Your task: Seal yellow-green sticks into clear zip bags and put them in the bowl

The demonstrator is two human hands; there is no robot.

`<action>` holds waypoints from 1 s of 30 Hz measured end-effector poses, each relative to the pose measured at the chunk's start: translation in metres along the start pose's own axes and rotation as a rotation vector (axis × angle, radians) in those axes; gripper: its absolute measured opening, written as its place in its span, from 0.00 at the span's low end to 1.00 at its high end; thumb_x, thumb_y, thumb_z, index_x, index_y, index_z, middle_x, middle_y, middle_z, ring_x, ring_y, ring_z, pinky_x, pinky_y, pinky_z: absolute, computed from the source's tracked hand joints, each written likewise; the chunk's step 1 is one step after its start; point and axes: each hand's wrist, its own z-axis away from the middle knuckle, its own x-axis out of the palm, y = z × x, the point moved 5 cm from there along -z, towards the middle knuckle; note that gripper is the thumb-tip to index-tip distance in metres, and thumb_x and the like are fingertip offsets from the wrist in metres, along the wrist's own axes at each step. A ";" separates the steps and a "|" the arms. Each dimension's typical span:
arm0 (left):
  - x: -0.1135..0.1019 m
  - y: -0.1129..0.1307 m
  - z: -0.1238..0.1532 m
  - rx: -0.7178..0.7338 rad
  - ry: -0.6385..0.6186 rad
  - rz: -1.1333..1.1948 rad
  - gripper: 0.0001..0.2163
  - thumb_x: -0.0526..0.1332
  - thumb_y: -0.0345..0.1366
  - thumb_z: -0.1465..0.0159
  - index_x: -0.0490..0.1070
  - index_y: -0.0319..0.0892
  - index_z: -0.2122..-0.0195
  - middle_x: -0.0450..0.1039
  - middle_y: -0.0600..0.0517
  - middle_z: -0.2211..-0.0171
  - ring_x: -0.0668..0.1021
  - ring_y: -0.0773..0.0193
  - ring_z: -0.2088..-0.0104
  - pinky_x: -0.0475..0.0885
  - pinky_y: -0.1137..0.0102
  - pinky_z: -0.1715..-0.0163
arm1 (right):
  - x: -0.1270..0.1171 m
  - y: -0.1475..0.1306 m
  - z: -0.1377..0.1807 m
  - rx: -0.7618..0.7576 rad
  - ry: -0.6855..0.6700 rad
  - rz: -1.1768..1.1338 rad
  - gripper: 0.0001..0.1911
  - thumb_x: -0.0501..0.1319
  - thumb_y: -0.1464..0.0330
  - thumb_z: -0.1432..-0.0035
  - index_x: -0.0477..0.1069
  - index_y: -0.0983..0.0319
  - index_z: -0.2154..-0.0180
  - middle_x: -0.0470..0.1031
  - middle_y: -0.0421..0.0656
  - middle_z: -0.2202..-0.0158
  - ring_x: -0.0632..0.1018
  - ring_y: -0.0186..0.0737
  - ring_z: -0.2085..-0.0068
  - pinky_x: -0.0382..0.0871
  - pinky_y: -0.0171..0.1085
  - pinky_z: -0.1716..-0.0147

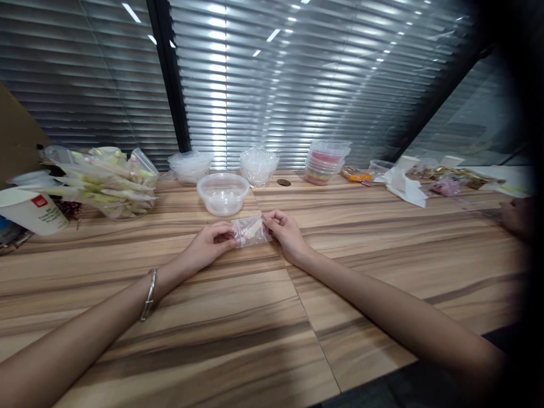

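Observation:
A small clear plastic bag (251, 231) with pale yellow and pinkish bits inside is held just over the wooden table (263, 317). My left hand (211, 242) pinches its left edge between thumb and fingers. On the opposite side, my right hand (285, 233) grips the bag near its upper right corner. What exactly lies inside the bag is too small to tell. Right behind the bag stands a round clear plastic bowl (223, 195), apart from both hands.
Stacked clear tubs (190, 168), wrapped clear bowls (259, 166) and tubs with red and green contents (325, 164) line the back by the blinds. At left are a container heaped with filled bags (113, 187) and a paper cup (36, 209). Another person's hand (516, 215) shows at right.

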 end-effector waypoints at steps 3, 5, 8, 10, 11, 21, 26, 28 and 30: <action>-0.004 -0.001 0.000 -0.054 0.084 0.009 0.12 0.60 0.41 0.42 0.74 0.39 0.61 0.74 0.47 0.60 0.74 0.59 0.59 0.67 0.66 0.56 | 0.000 0.002 0.000 0.004 0.003 -0.003 0.14 0.64 0.57 0.50 0.65 0.60 0.75 0.70 0.37 0.80 0.68 0.31 0.77 0.62 0.32 0.77; -0.008 -0.004 0.001 -0.108 0.149 0.036 0.13 0.61 0.42 0.42 0.74 0.39 0.61 0.75 0.47 0.60 0.74 0.59 0.59 0.67 0.67 0.56 | -0.001 0.005 -0.001 0.014 0.002 -0.002 0.15 0.64 0.57 0.51 0.65 0.60 0.74 0.71 0.37 0.79 0.69 0.31 0.77 0.62 0.32 0.77; -0.011 -0.010 0.001 -0.136 0.208 0.104 0.15 0.61 0.43 0.42 0.73 0.38 0.59 0.76 0.47 0.61 0.75 0.60 0.61 0.68 0.68 0.58 | -0.001 0.008 -0.002 0.033 0.000 0.021 0.15 0.64 0.56 0.51 0.66 0.60 0.73 0.73 0.38 0.77 0.70 0.32 0.77 0.62 0.31 0.77; -0.012 -0.012 0.000 -0.123 0.219 0.124 0.16 0.59 0.44 0.41 0.73 0.38 0.58 0.76 0.48 0.61 0.75 0.61 0.62 0.68 0.69 0.59 | -0.002 0.009 -0.002 0.041 -0.001 0.031 0.14 0.64 0.57 0.51 0.66 0.60 0.73 0.73 0.39 0.77 0.70 0.32 0.77 0.61 0.31 0.78; -0.012 -0.013 0.000 -0.118 0.218 0.131 0.16 0.59 0.44 0.41 0.72 0.38 0.57 0.76 0.48 0.61 0.75 0.62 0.62 0.68 0.69 0.60 | -0.002 0.010 -0.003 0.042 0.003 0.030 0.14 0.65 0.57 0.52 0.66 0.60 0.73 0.73 0.39 0.77 0.70 0.31 0.77 0.61 0.31 0.78; -0.007 -0.006 0.001 -0.158 0.171 0.194 0.18 0.63 0.40 0.45 0.71 0.37 0.54 0.75 0.45 0.56 0.75 0.60 0.58 0.69 0.67 0.56 | -0.007 0.009 -0.003 0.027 0.051 0.024 0.15 0.65 0.57 0.52 0.66 0.60 0.75 0.71 0.37 0.79 0.68 0.31 0.79 0.60 0.31 0.79; -0.005 -0.009 0.000 -0.133 0.147 0.197 0.19 0.63 0.41 0.44 0.71 0.38 0.54 0.75 0.45 0.56 0.75 0.59 0.57 0.69 0.67 0.57 | -0.007 0.010 -0.003 0.018 0.037 0.046 0.13 0.64 0.58 0.50 0.66 0.61 0.74 0.72 0.38 0.78 0.69 0.30 0.78 0.60 0.31 0.78; -0.007 -0.010 0.001 -0.134 0.170 0.195 0.18 0.63 0.41 0.44 0.71 0.37 0.55 0.75 0.45 0.57 0.75 0.59 0.58 0.69 0.67 0.58 | -0.006 0.010 -0.003 0.019 0.031 0.051 0.13 0.64 0.59 0.49 0.66 0.61 0.74 0.73 0.38 0.77 0.70 0.31 0.77 0.62 0.32 0.76; -0.008 -0.010 0.001 -0.139 0.198 0.204 0.17 0.63 0.41 0.44 0.71 0.38 0.56 0.76 0.46 0.59 0.75 0.60 0.61 0.69 0.67 0.58 | -0.006 0.009 -0.003 0.018 0.030 0.056 0.13 0.64 0.59 0.50 0.66 0.61 0.74 0.73 0.38 0.77 0.70 0.31 0.76 0.62 0.32 0.75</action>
